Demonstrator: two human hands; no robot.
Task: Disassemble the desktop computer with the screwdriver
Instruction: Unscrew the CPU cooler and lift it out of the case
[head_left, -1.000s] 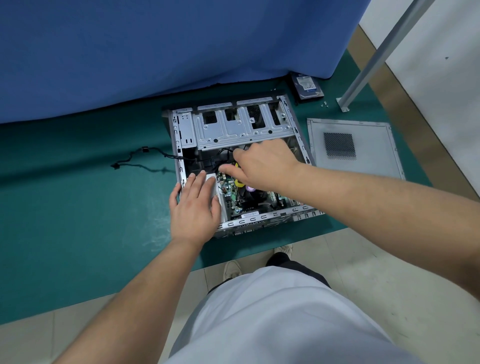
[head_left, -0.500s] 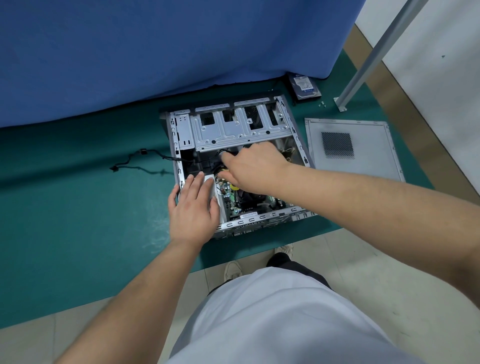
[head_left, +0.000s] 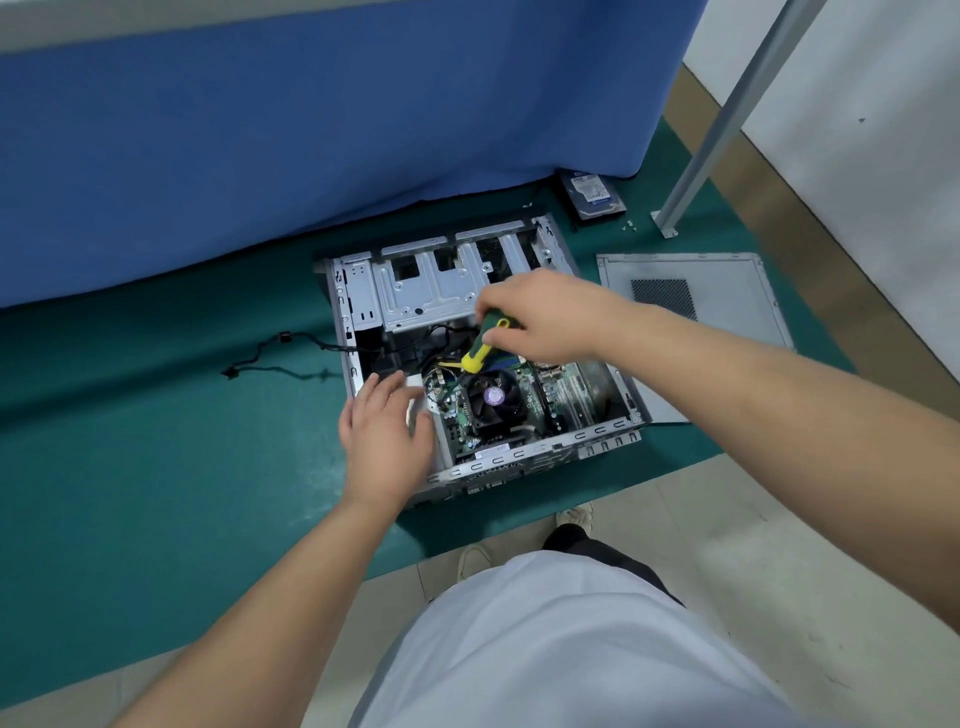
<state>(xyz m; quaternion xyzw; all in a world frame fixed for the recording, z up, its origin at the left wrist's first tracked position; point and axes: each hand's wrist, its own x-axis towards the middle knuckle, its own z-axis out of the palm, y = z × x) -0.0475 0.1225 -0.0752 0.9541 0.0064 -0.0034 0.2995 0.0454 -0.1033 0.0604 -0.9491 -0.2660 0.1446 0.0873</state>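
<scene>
Lifting the screwdriver (head_left: 480, 343) clear of the computer case (head_left: 483, 364)
Right hand (head_left: 545, 317) grips its handle, raised now; left hand (head_left: 384, 436) flat, bracing the case.

Blue curtain (head_left: 311, 130) behind; green mat (head_left: 156, 441) over seemingly tiled floor (head_left: 779, 545).

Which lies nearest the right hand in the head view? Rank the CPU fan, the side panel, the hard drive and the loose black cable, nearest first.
From the right hand, which grips the screwdriver:
1. CPU fan, just below it inside the case.
2. Side panel, on the mat to its right.
3. Hard drive, beyond it by the blue cloth.
4. Loose black cable, far left on the mat.
</scene>
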